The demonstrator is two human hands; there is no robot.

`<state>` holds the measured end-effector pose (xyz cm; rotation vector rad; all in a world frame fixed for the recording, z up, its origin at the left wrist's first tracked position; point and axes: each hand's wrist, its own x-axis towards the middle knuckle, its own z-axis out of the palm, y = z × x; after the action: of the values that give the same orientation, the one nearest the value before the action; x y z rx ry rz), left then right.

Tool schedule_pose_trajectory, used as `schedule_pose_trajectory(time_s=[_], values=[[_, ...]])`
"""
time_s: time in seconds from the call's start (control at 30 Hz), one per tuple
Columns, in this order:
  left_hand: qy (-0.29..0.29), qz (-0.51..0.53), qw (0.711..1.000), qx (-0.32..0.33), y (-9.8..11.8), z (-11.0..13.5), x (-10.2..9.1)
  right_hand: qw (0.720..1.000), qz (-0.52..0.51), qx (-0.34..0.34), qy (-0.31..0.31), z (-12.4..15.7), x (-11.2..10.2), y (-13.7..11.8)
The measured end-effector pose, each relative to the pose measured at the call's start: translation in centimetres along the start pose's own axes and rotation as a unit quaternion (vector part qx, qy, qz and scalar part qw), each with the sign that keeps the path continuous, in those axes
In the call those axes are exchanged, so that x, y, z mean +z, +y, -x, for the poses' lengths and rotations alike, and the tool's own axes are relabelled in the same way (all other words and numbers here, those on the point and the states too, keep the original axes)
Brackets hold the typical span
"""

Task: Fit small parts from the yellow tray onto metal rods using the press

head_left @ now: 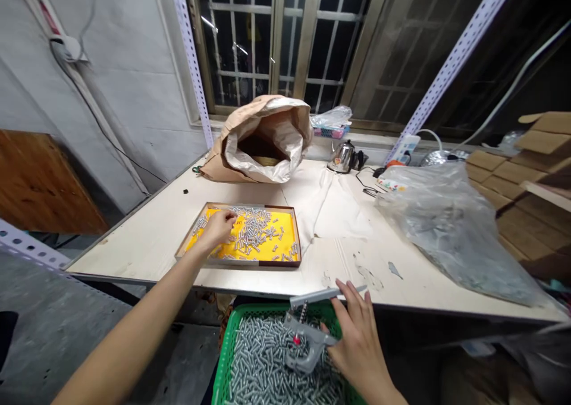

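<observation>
My left hand (217,228) is over the left part of a shallow tray (279,263), its fingers drawn together in a pinch. What sits between the fingertips is too small to make out. Small silver screws (253,229) lie scattered on the tray's yellow bottom. My right hand (357,333) grips a grey metal hand tool (307,339) with a long lever, a coil spring and a red part. Under that tool stands a green plastic basket (226,339), filled with silver threaded screws (263,363).
A large paper sack (218,161) lies at the back of the table (134,244), its mouth facing me. Further right are a steel kettle (342,157), a power strip (404,148), a clear plastic bag (446,226) and stacked cardboard boxes (526,214). Perforated metal posts (194,60) rise behind.
</observation>
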<state>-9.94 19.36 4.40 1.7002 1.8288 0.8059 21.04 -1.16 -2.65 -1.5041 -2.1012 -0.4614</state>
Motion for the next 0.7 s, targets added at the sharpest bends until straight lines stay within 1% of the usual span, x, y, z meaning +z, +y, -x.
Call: schedule_pose_trajectory(time_s=[0.07,0.1,0.13,0.17,0.2,0.23,0.3,0.37,0.47,0.53,0.63,0.7], values=[[-0.033,0.08,0.996,0.009,0.7,4.5,1.1,1.0,-0.005,0.03,-0.002,-0.6,-0.2,0.3],[-0.061,0.174,0.983,0.004,1.0,6.9,1.9,0.999,-0.006,0.041,-0.001,-0.9,-0.2,0.5],[-0.093,0.26,0.961,-0.011,1.4,9.4,2.9,0.999,-0.006,0.049,0.0,-1.2,-0.3,0.6],[-0.127,0.318,0.939,-0.033,1.8,11.7,3.9,0.999,-0.006,0.054,-0.001,-1.5,-0.3,0.7],[-0.149,0.365,0.917,-0.057,2.1,13.7,5.0,0.998,-0.005,0.056,-0.002,-1.8,-0.4,0.8],[-0.158,0.4,0.9,-0.076,2.4,15.4,6.0,0.998,-0.003,0.056,-0.004,-2.0,-0.5,0.8],[-0.151,0.444,0.878,-0.1,2.9,17.8,7.8,0.999,-0.002,0.051,-0.01,-2.4,-0.7,0.6],[-0.14,0.463,0.868,-0.108,3.1,19.0,9.0,0.999,-0.006,0.048,-0.019,-2.6,-1.0,0.2],[-0.158,0.452,0.872,-0.106,3.2,19.7,9.5,0.998,-0.02,0.049,-0.03,-2.6,-1.3,-0.4],[-0.174,0.413,0.89,-0.089,3.2,19.9,9.1,0.998,-0.024,0.05,-0.03,-2.5,-1.5,-0.7],[-0.195,0.312,0.928,-0.049,3.2,19.9,8.4,0.998,-0.025,0.045,-0.031,-2.3,-1.5,-1.0],[-0.216,0.249,0.944,-0.027,3.1,19.9,8.1,0.998,-0.028,0.042,-0.034,-2.0,-1.5,-1.2]])
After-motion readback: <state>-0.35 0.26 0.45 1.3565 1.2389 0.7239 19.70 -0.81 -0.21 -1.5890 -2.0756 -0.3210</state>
